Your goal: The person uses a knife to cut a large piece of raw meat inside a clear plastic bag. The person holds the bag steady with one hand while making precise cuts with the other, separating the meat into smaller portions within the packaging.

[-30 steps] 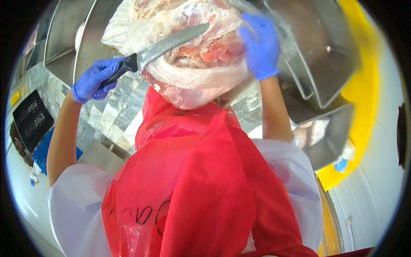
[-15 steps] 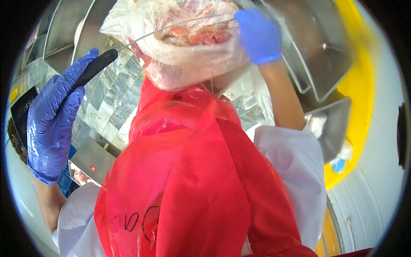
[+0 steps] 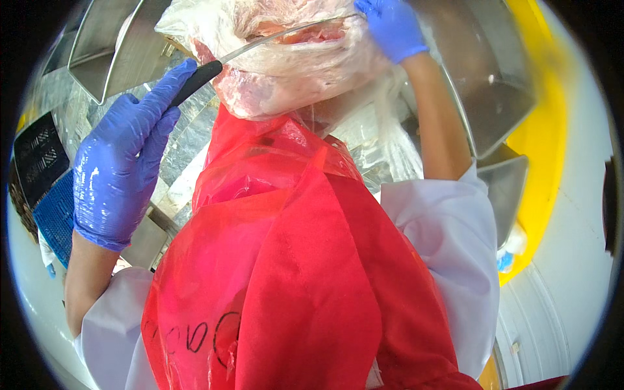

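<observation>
My left hand, in a blue glove, grips the black handle of a long, thin-bladed knife. The blade reaches rightward across a large pale chunk of raw meat, and its tip lies near my right hand. An opening in the pale outer layer shows redder flesh beneath the blade. Also blue-gloved, my right hand is at the chunk's far right edge with its fingers curled in; what they pinch is hidden. Clear plastic film hangs below the chunk on the right.
Metal bins stand at the upper left and right, with a yellow edge beyond the right ones. A blue crate and a black perforated crate are at the left. Tiled floor shows below. A red apron covers my front.
My left hand has moved right and slightly up with the knife, its handle now closer to the meat. My right hand has shifted a little farther up.
</observation>
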Tool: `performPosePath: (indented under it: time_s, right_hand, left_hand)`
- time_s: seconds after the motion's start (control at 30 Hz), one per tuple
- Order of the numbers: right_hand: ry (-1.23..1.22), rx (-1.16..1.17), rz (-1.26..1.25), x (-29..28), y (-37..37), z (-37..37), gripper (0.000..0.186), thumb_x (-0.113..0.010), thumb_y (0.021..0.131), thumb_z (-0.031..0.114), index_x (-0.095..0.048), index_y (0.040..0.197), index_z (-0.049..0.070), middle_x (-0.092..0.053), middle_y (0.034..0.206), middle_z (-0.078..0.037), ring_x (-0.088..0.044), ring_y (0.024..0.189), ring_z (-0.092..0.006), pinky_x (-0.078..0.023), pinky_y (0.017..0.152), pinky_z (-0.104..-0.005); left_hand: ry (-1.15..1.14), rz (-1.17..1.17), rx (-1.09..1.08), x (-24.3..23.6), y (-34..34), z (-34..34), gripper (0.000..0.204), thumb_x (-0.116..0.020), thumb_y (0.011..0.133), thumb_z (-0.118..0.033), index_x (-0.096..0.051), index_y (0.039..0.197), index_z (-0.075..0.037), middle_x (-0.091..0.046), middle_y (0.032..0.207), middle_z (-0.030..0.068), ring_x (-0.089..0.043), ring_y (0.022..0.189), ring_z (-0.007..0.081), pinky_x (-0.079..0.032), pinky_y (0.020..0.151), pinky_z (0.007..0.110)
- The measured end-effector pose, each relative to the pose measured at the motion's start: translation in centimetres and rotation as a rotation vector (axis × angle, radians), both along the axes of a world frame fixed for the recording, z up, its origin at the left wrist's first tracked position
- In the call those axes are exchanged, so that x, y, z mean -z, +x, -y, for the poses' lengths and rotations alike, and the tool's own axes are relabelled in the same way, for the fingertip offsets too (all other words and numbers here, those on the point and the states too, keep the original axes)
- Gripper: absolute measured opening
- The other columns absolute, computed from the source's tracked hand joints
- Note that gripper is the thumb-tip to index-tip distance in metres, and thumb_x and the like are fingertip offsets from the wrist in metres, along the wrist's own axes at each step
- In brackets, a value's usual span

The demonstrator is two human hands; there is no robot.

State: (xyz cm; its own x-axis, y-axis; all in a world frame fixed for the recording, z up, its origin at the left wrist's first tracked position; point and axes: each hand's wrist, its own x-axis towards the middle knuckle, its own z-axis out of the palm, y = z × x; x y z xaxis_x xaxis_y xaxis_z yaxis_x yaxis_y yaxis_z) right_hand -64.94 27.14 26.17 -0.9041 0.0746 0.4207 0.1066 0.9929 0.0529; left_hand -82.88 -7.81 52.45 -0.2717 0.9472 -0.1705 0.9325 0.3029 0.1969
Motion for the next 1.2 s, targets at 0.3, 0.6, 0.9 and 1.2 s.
performPosePath:
  time_s: [0.3,0.6,0.9,1.2]
  right_hand:
    - [-0.897,0.049,-0.091,-2.3,4.9,4.1,0.024,-0.058,0.098,0.018,-0.073,0.1,0.0,-0.073,0.103,-0.017,-0.072,0.087,-0.0297,-0.057,0.08,-0.0356]
    - [-1.233,0.303,-0.097,-7.8,6.2,6.2,0.031,-0.07,0.097,0.03,-0.074,0.098,-0.001,-0.074,0.086,-0.012,-0.068,0.076,-0.017,-0.054,0.074,-0.0327]
    - [-1.196,0.021,-0.076,-0.1,-4.2,-2.4,0.062,-0.074,0.092,0.042,-0.061,0.134,-0.002,-0.069,0.123,-0.013,-0.065,0.107,-0.0207,-0.052,0.096,-0.0336]
    - [-1.494,-0.072,0.336,-2.7,-6.5,-0.1,0.073,-0.071,0.091,0.051,-0.057,0.141,-0.001,-0.064,0.134,-0.011,-0.061,0.117,-0.0185,-0.047,0.103,-0.0313]
  left_hand:
    - [-0.134,-0.098,0.032,-2.0,3.2,-0.5,0.049,-0.069,0.093,-0.011,-0.064,0.139,-0.025,-0.056,0.081,0.0127,-0.059,0.069,0.0286,-0.05,0.066,0.039]
    - [-0.207,-0.25,0.176,-3.7,4.1,-0.9,0.053,-0.068,0.092,-0.012,-0.061,0.142,-0.029,-0.055,0.081,0.012,-0.06,0.068,0.028,-0.051,0.063,0.04]
    - [-0.27,-0.398,0.209,-4.5,8.3,-2.4,0.056,-0.066,0.092,-0.012,-0.059,0.144,-0.031,-0.055,0.082,0.0114,-0.061,0.067,0.0274,-0.052,0.062,0.04]
    - [-0.317,-0.469,0.188,-4.7,10.8,-1.7,0.058,-0.064,0.092,-0.012,-0.056,0.145,-0.034,-0.055,0.082,0.0108,-0.063,0.067,0.0269,-0.053,0.06,0.041]
